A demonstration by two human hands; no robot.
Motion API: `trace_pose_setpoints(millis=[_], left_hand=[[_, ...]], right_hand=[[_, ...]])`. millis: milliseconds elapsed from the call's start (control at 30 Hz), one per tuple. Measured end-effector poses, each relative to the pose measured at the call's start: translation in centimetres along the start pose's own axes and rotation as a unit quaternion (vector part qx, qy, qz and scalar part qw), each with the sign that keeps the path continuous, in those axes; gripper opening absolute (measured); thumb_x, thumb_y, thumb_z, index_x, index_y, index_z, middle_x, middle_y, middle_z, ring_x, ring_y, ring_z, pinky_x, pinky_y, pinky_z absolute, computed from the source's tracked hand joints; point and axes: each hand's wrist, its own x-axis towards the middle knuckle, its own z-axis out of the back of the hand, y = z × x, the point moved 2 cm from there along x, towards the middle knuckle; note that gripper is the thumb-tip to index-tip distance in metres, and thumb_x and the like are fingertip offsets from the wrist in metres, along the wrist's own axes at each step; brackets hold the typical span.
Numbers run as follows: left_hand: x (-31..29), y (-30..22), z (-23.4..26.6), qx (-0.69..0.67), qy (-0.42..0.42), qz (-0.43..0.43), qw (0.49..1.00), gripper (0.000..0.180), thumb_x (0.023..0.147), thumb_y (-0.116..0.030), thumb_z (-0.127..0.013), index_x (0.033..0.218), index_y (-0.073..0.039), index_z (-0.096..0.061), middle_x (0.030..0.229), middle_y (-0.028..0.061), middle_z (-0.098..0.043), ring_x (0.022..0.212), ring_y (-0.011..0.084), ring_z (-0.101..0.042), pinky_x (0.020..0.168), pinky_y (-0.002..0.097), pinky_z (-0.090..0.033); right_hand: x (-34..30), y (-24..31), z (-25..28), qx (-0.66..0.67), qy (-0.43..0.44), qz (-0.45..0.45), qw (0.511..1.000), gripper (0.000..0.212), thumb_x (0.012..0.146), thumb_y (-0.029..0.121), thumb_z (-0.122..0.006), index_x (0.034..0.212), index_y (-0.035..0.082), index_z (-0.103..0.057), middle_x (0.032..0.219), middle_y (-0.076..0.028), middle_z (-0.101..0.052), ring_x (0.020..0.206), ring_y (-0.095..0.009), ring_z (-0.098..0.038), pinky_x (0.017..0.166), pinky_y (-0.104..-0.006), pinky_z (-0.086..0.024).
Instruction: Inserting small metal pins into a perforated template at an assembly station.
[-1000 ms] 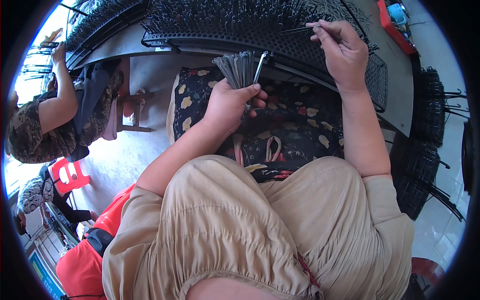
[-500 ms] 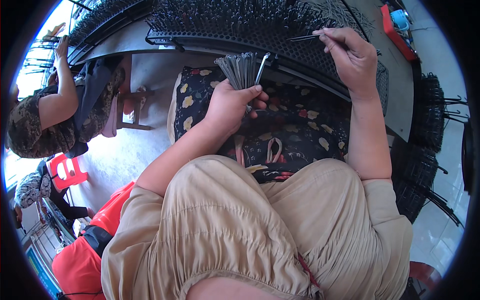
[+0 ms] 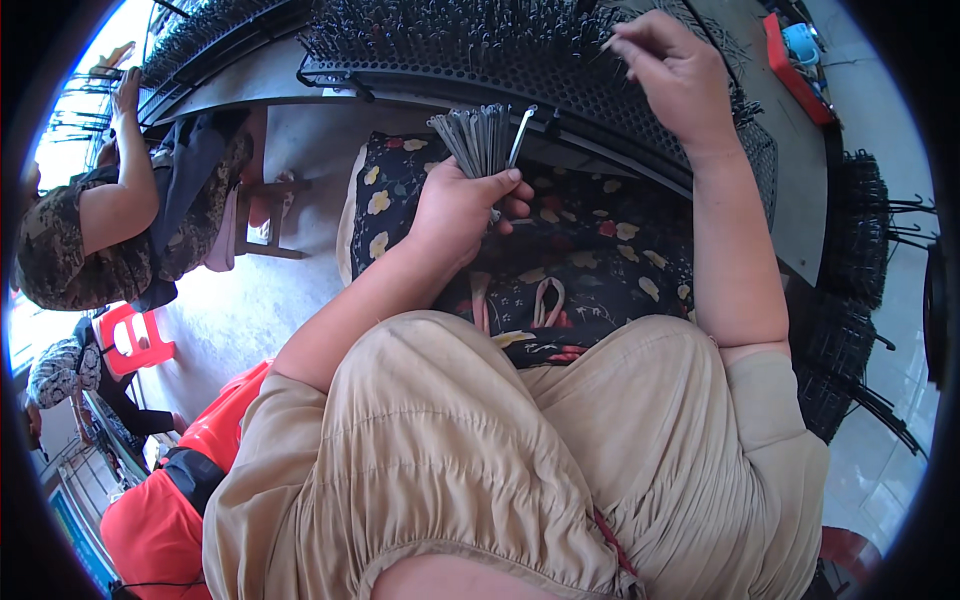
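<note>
My left hand [image 3: 466, 200] is closed round a fanned bundle of thin grey metal rods with small looped ends [image 3: 472, 138]. One brighter rod [image 3: 521, 135] leans away from the rest, on the right. Over the right part of a black perforated rack [image 3: 430, 80], my right hand [image 3: 675, 75] has its thumb and fingers drawn together in a pinch. Whatever lies between those fingertips cannot be made out against the dark pieces. Upright on the rack, crowded close, stand many dark thin metal pieces [image 3: 450, 30].
A black flowered cloth [image 3: 590, 245] lies beyond my knees, under my left hand. Loose rods [image 3: 715, 35] and a red tray [image 3: 795, 70] with a blue cup are at the far right. Bundled black hooked wires [image 3: 855, 230] stand right. A person [image 3: 110, 220] works at the left, near a red stool [image 3: 135, 340].
My right hand has moved away from me and slightly left, over the rack. The dark rods it pinched no longer show clearly. My left hand and its bundle have stayed put.
</note>
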Motion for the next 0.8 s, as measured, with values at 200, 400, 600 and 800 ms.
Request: trace_pose_setpoints(millis=[200, 400, 600, 800], left_hand=[[-0.2, 0.0, 0.0, 0.011, 0.01, 0.002, 1.0, 0.008, 0.092, -0.008, -0.062, 0.099, -0.003, -0.06, 0.083, 0.009, -0.069, 0.067, 0.0153, -0.067, 0.051, 0.0258, -0.05], [-0.2, -0.1, 0.1, 0.01, 0.008, 0.0, 1.0, 0.009, 0.092, -0.009, -0.062, 0.1, -0.003, -0.061, 0.083, 0.0091, -0.069, 0.067, 0.0153, -0.067, 0.051, 0.0252, -0.05], [-0.6, -0.7, -0.7, 0.001, 0.015, -0.003, 1.0, 0.009, 0.092, -0.007, -0.063, 0.098, 0.0, -0.062, 0.082, 0.0113, -0.069, 0.066, 0.0169, -0.066, 0.048, 0.0257, -0.048], [-0.6, -1.7, -1.8, 0.008, 0.05, -0.003, 0.999, 0.01, 0.091, -0.009, -0.064, 0.099, -0.003, -0.063, 0.082, 0.0091, -0.071, 0.066, 0.0152, -0.068, 0.047, 0.0243, -0.046]], right_hand=[[0.0, 0.5, -0.8, -0.044, -0.043, 0.112, 0.992, 0.015, 0.087, 0.009, -0.072, 0.101, 0.007, -0.073, 0.089, -0.002, -0.073, 0.074, -0.01, -0.066, 0.069, -0.0234, -0.052], [-0.3, 1.3, -0.9, -0.196, 0.003, 0.168, 0.966, 0.014, 0.082, 0.01, -0.072, 0.096, 0.009, -0.076, 0.091, -0.006, -0.073, 0.084, -0.02, -0.067, 0.078, -0.0283, -0.052], [-3.4, 2.3, -2.7, 0.035, -0.023, -0.08, 0.996, 0.019, 0.087, 0.01, -0.071, 0.105, 0.005, -0.072, 0.088, -0.003, -0.073, 0.075, -0.009, -0.065, 0.067, -0.0226, -0.051], [-4.8, 2.0, -3.6, 0.279, 0.111, -0.231, 0.926, 0.021, 0.089, 0.008, -0.069, 0.109, 0.001, -0.067, 0.088, -0.005, -0.071, 0.07, -0.009, -0.066, 0.058, -0.0189, -0.048]])
